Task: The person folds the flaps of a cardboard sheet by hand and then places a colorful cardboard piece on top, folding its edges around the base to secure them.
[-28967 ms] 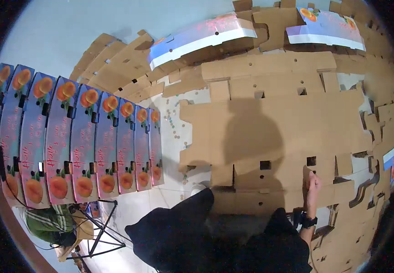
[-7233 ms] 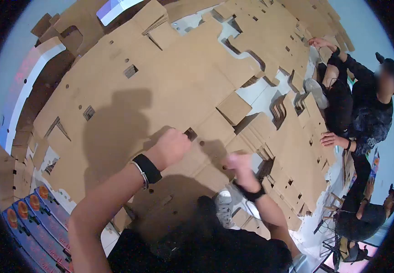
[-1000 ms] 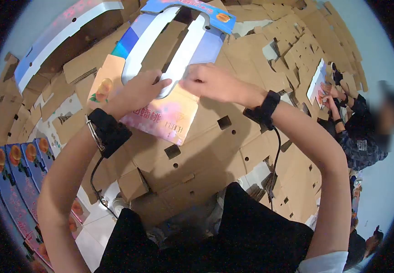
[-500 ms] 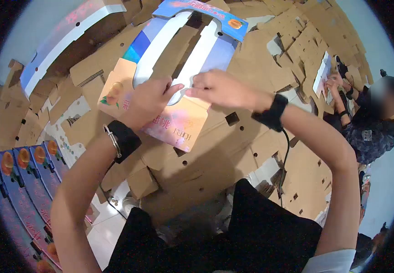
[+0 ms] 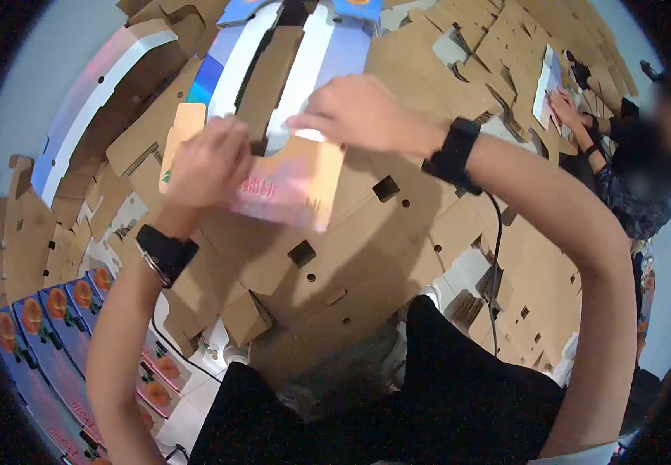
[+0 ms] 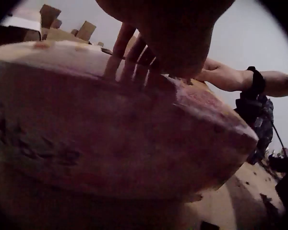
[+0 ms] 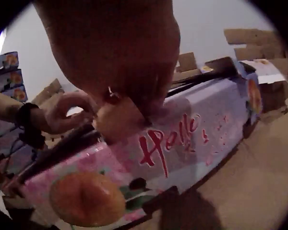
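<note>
A printed carton [image 5: 293, 190] stands in front of the person, its near end peach-orange and pink, with two long white strips beside a central gap. At the near left part of its top, the left hand [image 5: 207, 163] grips the edge. Its fingers hang over the rim of the pink panel [image 6: 110, 129] in the left wrist view. The right hand [image 5: 358, 112] holds the near right part, thumb towards the white strip; its other fingertips are partly hidden. Beneath the right hand [image 7: 120, 57], the right wrist view shows a side panel [image 7: 182, 139] with red "Hello" lettering and a peach.
Flattened brown cardboard [image 5: 420, 225] covers the floor around the carton. Printed cartons [image 5: 48, 333] stand in a row at lower left. A curved printed sheet [image 5: 91, 101] lies at upper left. Another person [image 5: 638, 170] sits at right, hands at a printed sheet [image 5: 546, 85].
The orange near panel now covers the rounded near end of the white strips. My left hand has moved left, its fingers more curled; my right hand has moved slightly up. The head view has shifted.
</note>
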Tool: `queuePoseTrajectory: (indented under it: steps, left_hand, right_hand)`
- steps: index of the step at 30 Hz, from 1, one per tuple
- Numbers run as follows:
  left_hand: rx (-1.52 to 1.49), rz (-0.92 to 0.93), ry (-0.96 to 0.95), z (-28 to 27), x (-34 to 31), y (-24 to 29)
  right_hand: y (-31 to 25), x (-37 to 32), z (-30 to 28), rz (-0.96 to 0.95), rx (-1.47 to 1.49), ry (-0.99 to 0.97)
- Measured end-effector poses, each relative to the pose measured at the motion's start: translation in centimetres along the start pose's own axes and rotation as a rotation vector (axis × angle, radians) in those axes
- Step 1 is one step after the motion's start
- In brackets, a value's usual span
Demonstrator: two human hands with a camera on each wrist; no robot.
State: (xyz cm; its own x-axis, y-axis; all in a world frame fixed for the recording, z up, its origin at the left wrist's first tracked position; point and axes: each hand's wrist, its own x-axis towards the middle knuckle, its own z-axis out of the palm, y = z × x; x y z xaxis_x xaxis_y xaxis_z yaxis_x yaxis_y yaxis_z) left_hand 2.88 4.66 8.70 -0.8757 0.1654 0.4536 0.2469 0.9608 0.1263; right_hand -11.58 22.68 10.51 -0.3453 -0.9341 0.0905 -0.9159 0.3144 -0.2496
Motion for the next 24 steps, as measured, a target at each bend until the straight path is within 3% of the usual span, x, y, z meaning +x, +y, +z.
queuePoseTrajectory:
  steps: [2, 4, 6, 8, 12, 15, 17, 19, 21, 22, 23, 24]
  left_hand:
    - [0.059, 0.019, -0.042, -0.1, 0.7, -1.6]
    - [0.125, -0.103, -0.05, -0.5, 1.3, -2.9]
    - [0.05, -0.119, -0.013, 0.0, 0.8, -3.5]
    - [-0.226, -0.271, -0.036, 0.4, 0.9, -2.9]
    - [-0.255, -0.367, -0.068, 0.3, 1.4, -2.6]
    - [-0.292, -0.479, -0.232, 0.1, 1.6, -1.7]
    - [-0.484, -0.538, -0.453, 0.1, 0.7, -0.6]
    - [-0.525, -0.473, -0.463, -0.7, -0.3, 2.3]
    - [-0.514, -0.343, -0.687, -2.2, -0.3, 5.8]
    - [-0.511, -0.184, -0.68, -2.0, -1.2, 7.2]
    - [-0.507, -0.029, -0.669, -1.8, -1.9, 8.4]
    - [-0.506, -0.03, -0.663, -2.1, -1.7, 9.7]
  right_hand:
    - [2.3, -0.2, 0.3, -0.058, -0.073, 0.183]
    - [4.1, -1.0, 0.2, 0.002, -0.05, 0.138]
    - [4.9, -1.9, 0.0, 0.004, -0.065, 0.123]
    - [5.3, -2.6, -0.9, 0.074, -0.017, 0.027]
    - [6.5, -2.3, -1.5, 0.057, 0.049, -0.09]
    - [6.7, -1.6, -2.0, 0.038, 0.068, -0.164]
    - [6.3, -1.1, -2.3, 0.03, 0.061, -0.195]
    - [4.2, -0.3, -1.2, -0.098, 0.132, 0.0]
    - [1.4, 0.8, -0.7, -0.121, 0.269, -0.265]
    - [-0.1, 0.9, -0.5, -0.141, 0.298, -0.383]
    - [-1.3, 0.9, 0.4, -0.288, 0.213, -0.359]
    - [-2.6, 0.5, 0.1, -0.292, 0.208, -0.36]
